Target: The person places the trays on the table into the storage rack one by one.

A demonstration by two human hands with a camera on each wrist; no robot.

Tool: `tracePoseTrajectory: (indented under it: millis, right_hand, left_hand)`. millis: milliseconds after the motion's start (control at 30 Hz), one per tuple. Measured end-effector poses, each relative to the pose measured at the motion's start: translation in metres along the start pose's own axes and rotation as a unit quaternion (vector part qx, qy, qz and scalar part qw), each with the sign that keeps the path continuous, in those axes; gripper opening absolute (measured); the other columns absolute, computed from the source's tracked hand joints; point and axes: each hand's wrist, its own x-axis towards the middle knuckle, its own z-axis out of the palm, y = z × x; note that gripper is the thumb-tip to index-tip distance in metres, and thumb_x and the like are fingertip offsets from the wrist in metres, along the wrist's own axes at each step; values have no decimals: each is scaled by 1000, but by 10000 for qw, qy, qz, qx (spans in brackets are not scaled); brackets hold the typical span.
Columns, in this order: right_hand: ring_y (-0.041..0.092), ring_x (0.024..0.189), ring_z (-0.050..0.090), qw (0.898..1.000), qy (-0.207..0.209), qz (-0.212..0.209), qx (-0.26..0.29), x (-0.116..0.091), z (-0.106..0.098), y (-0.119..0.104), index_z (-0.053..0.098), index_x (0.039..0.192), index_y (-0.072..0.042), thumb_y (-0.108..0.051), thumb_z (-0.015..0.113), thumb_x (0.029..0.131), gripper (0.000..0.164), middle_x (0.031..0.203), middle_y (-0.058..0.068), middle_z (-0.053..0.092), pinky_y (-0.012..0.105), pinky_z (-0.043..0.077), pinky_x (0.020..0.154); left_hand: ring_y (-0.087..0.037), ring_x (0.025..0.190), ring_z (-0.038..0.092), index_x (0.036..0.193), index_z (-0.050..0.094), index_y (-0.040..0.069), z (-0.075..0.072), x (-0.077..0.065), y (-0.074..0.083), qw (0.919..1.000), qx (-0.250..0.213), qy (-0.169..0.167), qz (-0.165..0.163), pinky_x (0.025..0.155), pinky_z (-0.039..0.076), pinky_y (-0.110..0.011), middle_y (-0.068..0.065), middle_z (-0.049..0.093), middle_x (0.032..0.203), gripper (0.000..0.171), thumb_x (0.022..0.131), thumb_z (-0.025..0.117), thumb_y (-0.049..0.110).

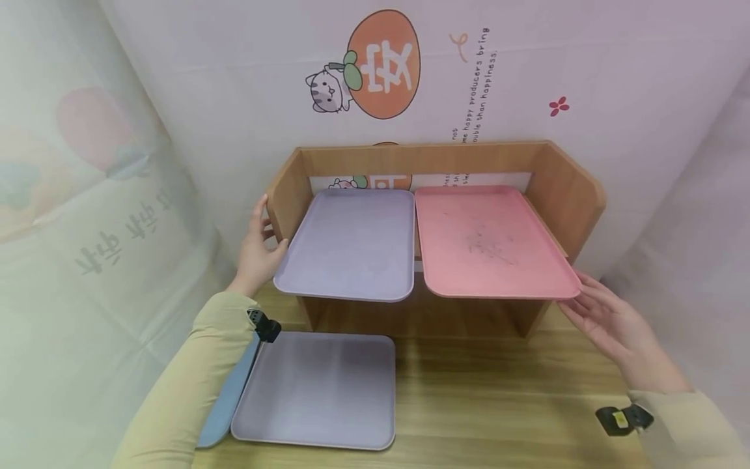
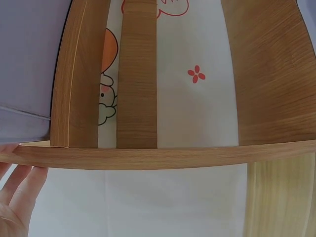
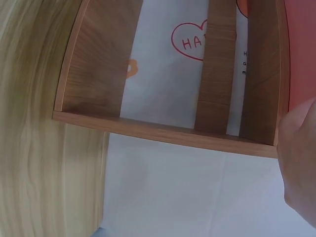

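A small wooden shelf (image 1: pixel 428 159) bears two flat trays side by side, their front edges jutting past it. My left hand (image 1: pixel 258 254) is at the shelf's left side panel, its fingers against the outer face and its thumb close by the edge of the lavender tray (image 1: pixel 351 244). In the left wrist view, extended fingers (image 2: pixel 30 190) touch the panel beneath the shelf board. My right hand (image 1: pixel 612 322) has loosely extended fingers at the front right corner of the pink tray (image 1: pixel 498 260), which has dark scuffs. The right wrist view shows that hand beside the shelf corner, fingertips hidden.
On the wooden table (image 1: pixel 469 404), a grey-lavender tray (image 1: pixel 319 391) lies in front of the shelf at left. It partly overlaps a blue tray (image 1: pixel 231 397) under my left forearm. Printed white cloth (image 1: pixel 234 98) hangs behind and at both sides.
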Motion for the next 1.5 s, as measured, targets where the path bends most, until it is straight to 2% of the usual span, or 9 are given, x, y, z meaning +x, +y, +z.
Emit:
tracePoseTrajectory:
  millis: [233, 367, 500, 733, 933, 1067, 1233, 1367, 1500]
  right_hand:
    - [32, 119, 54, 9978, -206, 289, 567, -10, -19, 7, 54, 120, 6, -16, 9, 103, 53, 126, 21, 55, 42, 41, 106]
    - [34, 127, 47, 9919, -767, 739, 696, -15, -42, 28, 49, 129, 4, -22, 2, 102, 60, 133, 22, 49, 45, 32, 112]
    - [31, 128, 46, 9872, -963, 1252, 207, -15, -63, 63, 48, 134, -2, -20, 3, 103, 58, 134, 20, 49, 44, 30, 113]
    - [20, 118, 55, 9736, -157, 2059, -975, -12, -86, 133, 60, 124, -21, -19, 19, 105, 46, 124, 5, 56, 38, 40, 107]
    - [21, 113, 57, 9559, 154, 2204, -1935, 0, -96, 186, 57, 120, -25, -18, 28, 104, 34, 120, 3, 57, 44, 44, 103]
    - [22, 108, 58, 9364, 636, 2149, -2700, 12, -94, 214, 38, 135, -8, -15, 34, 102, 34, 116, 5, 58, 48, 47, 98]
    - [22, 102, 61, 9013, 1274, 2164, -3531, 28, -84, 243, 9, 144, 10, -13, 44, 98, 62, 111, 8, 59, 46, 53, 89]
    - [23, 98, 62, 8804, 1245, 2084, -4073, 40, -78, 260, 10, 144, 10, -7, 50, 94, 67, 109, 15, 60, 42, 57, 81]
    - [23, 87, 64, 8512, 1206, 2000, -4700, 50, -74, 274, 20, 143, 9, -2, 61, 87, 70, 103, 20, 59, 43, 59, 72]
  left_hand:
    - [-47, 112, 54, 151, 7, 28, 0, 0, 0, 9999, 111, -49, -13, 78, 55, -53, -29, 42, 137, 87, 87, 58, -1]
    - [-46, 113, 54, 151, 7, 29, -1, -1, 0, 9999, 160, -38, -47, 78, 55, -54, -28, 42, 137, 87, 87, 58, 0]
    - [-46, 112, 54, 151, 8, 29, 0, -1, 1, 9999, 128, -18, -39, 78, 55, -53, -29, 43, 135, 87, 87, 58, 0]
    - [-45, 113, 54, 151, 8, 30, 1, -1, 3, 9999, 69, -52, -90, 82, 54, -54, -29, 44, 135, 86, 87, 58, 0]
    - [-45, 115, 53, 152, 7, 29, 2, 0, 4, 9999, 52, -81, -143, 84, 53, -54, -29, 43, 136, 86, 88, 58, 1]
    - [-45, 115, 53, 152, 7, 30, 1, 1, 4, 9997, 43, -103, -209, 85, 52, -54, -28, 42, 137, 87, 88, 58, 1]
    - [-44, 116, 52, 151, 6, 32, 0, 2, 3, 9997, 43, -125, -214, 85, 53, -53, -27, 42, 138, 87, 88, 57, 1]
    - [-45, 116, 52, 151, 5, 32, -1, 3, 3, 9997, 52, -162, -192, 85, 53, -54, -28, 41, 138, 87, 89, 57, 2]
    - [-45, 116, 52, 151, 5, 33, -2, 3, 2, 9996, 54, -178, -196, 86, 52, -54, -28, 41, 138, 88, 88, 58, 2]
